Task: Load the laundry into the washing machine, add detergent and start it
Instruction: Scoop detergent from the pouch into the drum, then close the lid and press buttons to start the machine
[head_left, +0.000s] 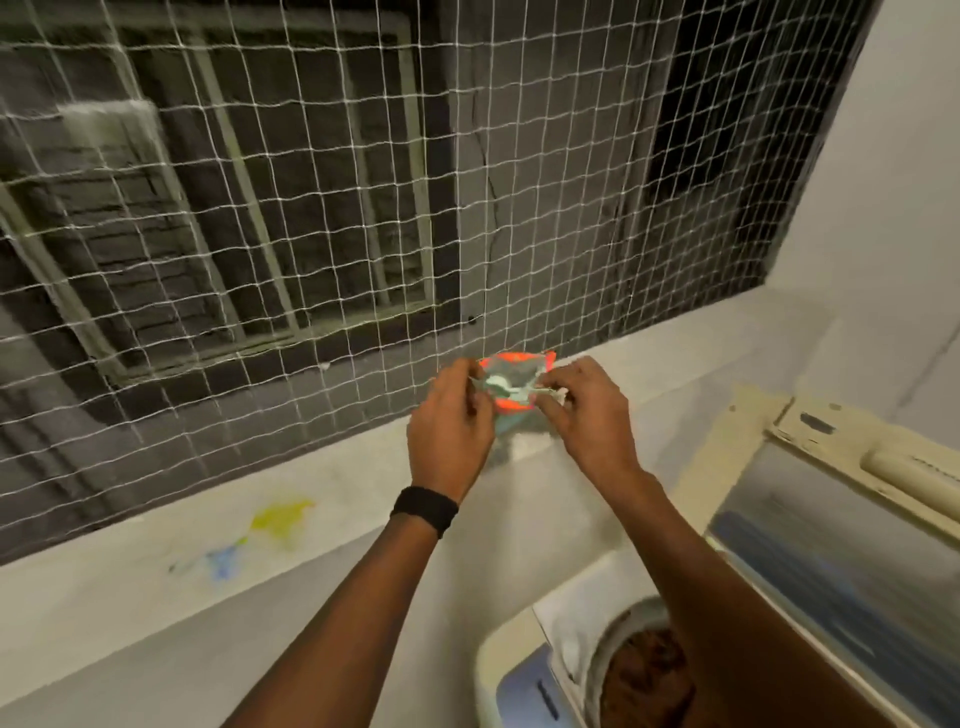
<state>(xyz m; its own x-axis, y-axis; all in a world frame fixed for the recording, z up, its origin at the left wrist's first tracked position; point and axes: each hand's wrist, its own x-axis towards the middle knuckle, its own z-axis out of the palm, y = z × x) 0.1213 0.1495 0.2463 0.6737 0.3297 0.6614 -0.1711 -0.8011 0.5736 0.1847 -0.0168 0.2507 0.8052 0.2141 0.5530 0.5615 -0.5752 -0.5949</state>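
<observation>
A small detergent sachet (511, 382), silvery with an orange-red edge, is held up in front of the net. My left hand (451, 423) pinches its left side and my right hand (587, 410) pinches its right side. At the bottom right stands the top-loading washing machine (511, 654) with its lid (831, 561) raised. Brown laundry (647, 675) lies in the drum, partly hidden by my right forearm.
A white mesh net (363, 208) covers the opening ahead, with a grey wall and window frames behind it. A pale ledge (156, 597) with yellow and blue stains runs below the net. A white wall (893, 208) stands at right.
</observation>
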